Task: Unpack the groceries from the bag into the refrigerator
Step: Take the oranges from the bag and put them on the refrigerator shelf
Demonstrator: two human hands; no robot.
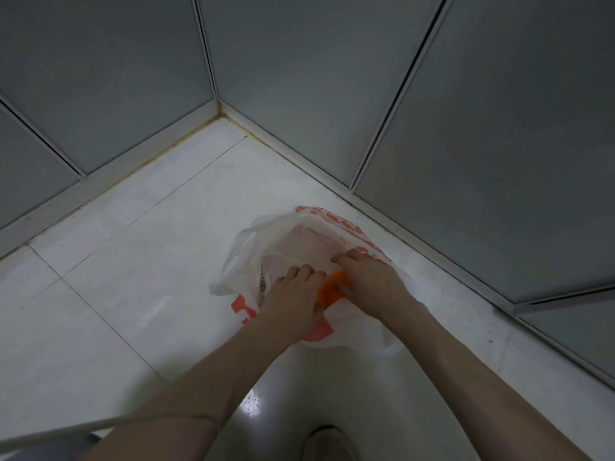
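With the bag (309,247) lying on the floor (133,277) in the corner, its mouth is best held wide by the left hand (293,294), fingers curled in, while the orange item (329,289) is gripped firmly by the right hand (366,277) and lifted straight out.

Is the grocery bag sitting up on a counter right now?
No, the plastic bag lies on the white tiled floor near the wall corner, with both hands at its opening.
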